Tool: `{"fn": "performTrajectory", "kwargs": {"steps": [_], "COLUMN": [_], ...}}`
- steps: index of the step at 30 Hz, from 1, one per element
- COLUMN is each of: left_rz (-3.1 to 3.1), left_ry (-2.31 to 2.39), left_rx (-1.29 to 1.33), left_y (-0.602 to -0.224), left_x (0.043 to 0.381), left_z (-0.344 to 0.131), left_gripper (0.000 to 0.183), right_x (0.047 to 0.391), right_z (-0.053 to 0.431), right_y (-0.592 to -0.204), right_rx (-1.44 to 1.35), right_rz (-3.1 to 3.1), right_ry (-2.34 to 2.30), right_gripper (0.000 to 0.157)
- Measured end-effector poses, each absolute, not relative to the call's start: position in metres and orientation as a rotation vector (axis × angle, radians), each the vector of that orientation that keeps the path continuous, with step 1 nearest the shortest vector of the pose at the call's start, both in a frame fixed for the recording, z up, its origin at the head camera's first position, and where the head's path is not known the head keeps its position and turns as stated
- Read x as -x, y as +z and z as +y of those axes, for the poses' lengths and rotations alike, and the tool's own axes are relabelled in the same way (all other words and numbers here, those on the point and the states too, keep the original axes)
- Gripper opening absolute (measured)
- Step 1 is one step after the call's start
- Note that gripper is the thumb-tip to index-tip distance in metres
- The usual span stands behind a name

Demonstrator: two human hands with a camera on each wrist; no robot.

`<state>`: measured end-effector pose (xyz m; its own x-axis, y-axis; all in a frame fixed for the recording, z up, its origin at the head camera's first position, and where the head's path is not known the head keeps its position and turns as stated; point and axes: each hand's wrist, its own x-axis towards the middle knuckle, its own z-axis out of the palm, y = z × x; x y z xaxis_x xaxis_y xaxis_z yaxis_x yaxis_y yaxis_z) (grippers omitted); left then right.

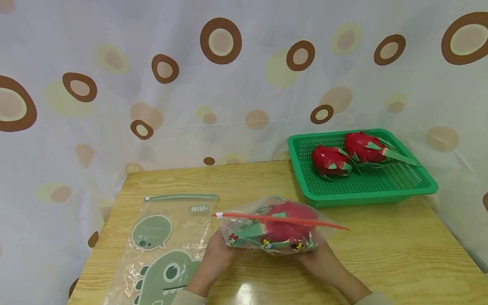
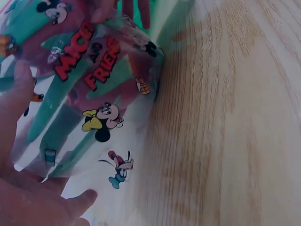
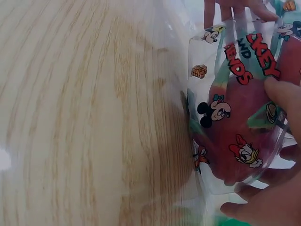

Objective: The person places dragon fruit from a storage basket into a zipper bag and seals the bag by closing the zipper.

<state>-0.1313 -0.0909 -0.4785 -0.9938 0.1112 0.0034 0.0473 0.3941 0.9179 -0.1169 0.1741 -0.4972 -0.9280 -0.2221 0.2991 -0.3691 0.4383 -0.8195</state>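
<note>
Between my two hands is a clear zip bag (image 1: 279, 246) with cartoon mouse prints and a red zip strip (image 1: 323, 223) along its upper edge. A red dragon fruit (image 1: 288, 209) with green leaf tips lies inside it. My left hand (image 1: 220, 253) grips the bag's left end, thumb on the printed face (image 2: 94, 113) and fingers behind. The right end is held by my right hand (image 1: 317, 260), its thumb over the print and its fingers curled round the far side in the right wrist view. The bag is tilted just above the table; whether it touches cannot be told.
A flat, larger zip bag (image 1: 178, 229) with a green dinosaur print lies on the left of the wooden table (image 1: 253, 177). At the back right stands a green basket (image 1: 370, 195) holding two dragon fruits (image 1: 329, 160). A patterned curtain (image 1: 242, 94) hangs behind.
</note>
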Motion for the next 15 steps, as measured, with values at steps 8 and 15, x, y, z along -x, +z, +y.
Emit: {"fn": "performTrajectory", "kwargs": {"steps": [8,15], "left_rz": [2.522,2.45], "left_ry": [1.785,1.895], "left_rx": [0.015,0.068], "left_y": [-0.468,-0.454], "left_x": [0.133,0.135], "left_z": [-0.08,-0.076], "left_gripper": [0.035,0.049], "right_x": [0.122,0.128], "right_z": [0.173,0.171], "right_y": [-0.49,-0.474], "right_rx": [-0.443,-0.418], "right_rz": [-2.59,-2.573], "right_ry": [1.537,1.641], "right_gripper": [0.058,0.056]}}
